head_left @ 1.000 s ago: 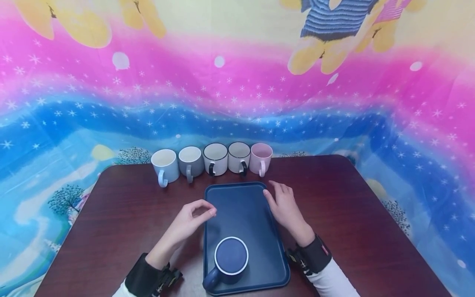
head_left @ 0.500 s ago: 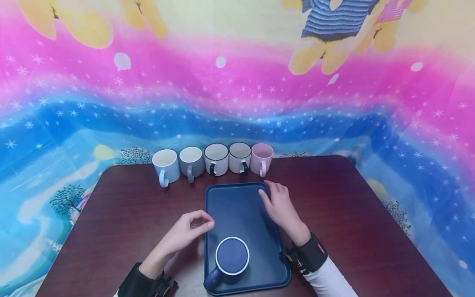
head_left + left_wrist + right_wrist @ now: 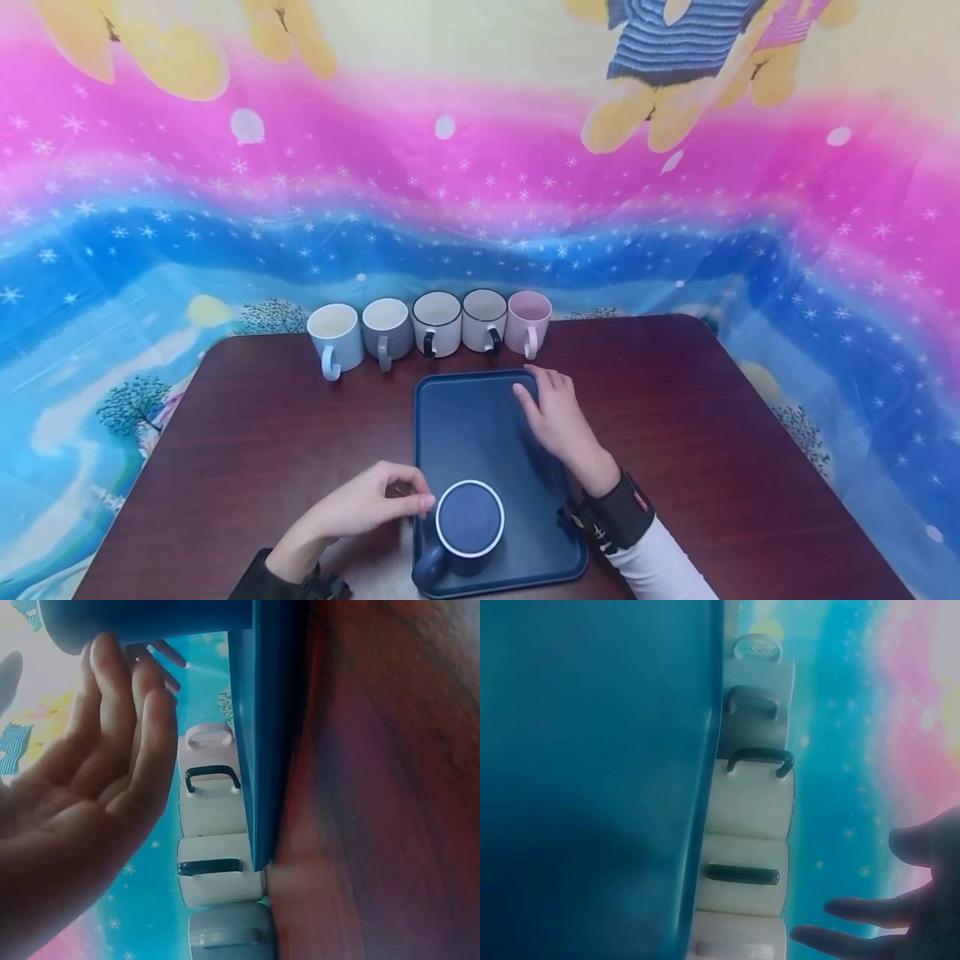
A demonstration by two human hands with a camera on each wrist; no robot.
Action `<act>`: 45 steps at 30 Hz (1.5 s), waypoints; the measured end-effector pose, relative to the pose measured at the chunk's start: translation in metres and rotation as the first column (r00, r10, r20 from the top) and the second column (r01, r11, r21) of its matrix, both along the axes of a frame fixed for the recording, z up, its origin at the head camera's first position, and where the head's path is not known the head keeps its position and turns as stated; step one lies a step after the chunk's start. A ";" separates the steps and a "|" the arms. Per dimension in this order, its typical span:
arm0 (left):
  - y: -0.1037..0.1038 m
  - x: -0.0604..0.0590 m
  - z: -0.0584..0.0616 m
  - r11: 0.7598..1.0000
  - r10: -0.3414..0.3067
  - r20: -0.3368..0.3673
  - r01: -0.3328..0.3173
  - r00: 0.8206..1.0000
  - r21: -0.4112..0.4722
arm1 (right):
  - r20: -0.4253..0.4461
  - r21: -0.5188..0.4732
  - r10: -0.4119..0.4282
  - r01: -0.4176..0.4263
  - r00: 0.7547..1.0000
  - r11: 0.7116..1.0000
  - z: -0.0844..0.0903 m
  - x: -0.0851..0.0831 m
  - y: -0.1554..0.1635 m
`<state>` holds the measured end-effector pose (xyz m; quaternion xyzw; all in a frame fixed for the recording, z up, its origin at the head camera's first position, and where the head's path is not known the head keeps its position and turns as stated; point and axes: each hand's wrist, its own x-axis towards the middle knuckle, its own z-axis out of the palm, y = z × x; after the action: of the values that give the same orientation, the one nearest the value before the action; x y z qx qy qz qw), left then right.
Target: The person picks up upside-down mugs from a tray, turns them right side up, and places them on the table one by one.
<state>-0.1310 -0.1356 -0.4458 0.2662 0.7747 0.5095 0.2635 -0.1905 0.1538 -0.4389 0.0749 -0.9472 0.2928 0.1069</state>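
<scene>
A dark blue tray (image 3: 480, 425) lies on the brown table, and a navy mug (image 3: 469, 521) with a white rim stands on its near end, handle toward me. My left hand (image 3: 375, 500) hovers at the tray's left edge with loosely curled, empty fingers whose tips are close beside the mug. The left wrist view shows the left hand's fingers (image 3: 124, 720) relaxed below the navy mug (image 3: 150, 619). My right hand (image 3: 551, 412) is over the tray's far right part with straight fingers, holding nothing. Those fingers (image 3: 855, 930) appear spread in the right wrist view beside the tray (image 3: 592, 787).
Several mugs stand in a row at the table's back edge: light blue (image 3: 335, 333), grey (image 3: 386, 327), two white with black rims (image 3: 437, 321) (image 3: 483, 319), and pink (image 3: 528, 321). A bright patterned cloth hangs behind. Bare table (image 3: 712, 433) lies on both sides of the tray.
My left hand has drawn back toward me along the tray's left edge, ending next to the navy mug. My right hand has slid left over the tray's far corner.
</scene>
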 end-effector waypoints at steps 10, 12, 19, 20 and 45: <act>-0.001 0.006 -0.001 0.990 -0.143 0.004 0.143 0.990 0.003 | -0.005 0.005 0.016 -0.016 1.000 1.000 0.001 0.000 -0.009; 0.000 0.009 0.000 0.987 -0.161 0.000 0.161 0.987 0.005 | -0.011 0.006 0.023 -0.022 1.000 1.000 0.001 0.000 -0.011; 0.003 0.015 0.000 0.982 -0.189 0.003 0.189 0.982 0.029 | -0.010 0.000 0.041 -0.041 0.999 0.999 0.000 0.000 -0.017; 0.004 0.016 0.000 0.983 -0.181 0.001 0.181 0.983 0.031 | -0.012 0.001 0.042 -0.042 0.999 0.999 0.000 0.000 -0.018; 0.022 0.039 -0.004 0.999 0.039 0.026 -0.039 0.999 0.020 | -0.020 0.012 0.058 -0.058 0.998 0.998 -0.002 0.003 -0.025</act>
<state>-0.0924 -0.1135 -0.4495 0.2471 0.7710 0.5257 0.2609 -0.1874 0.1284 -0.4406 0.1060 -0.9452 0.2895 0.1076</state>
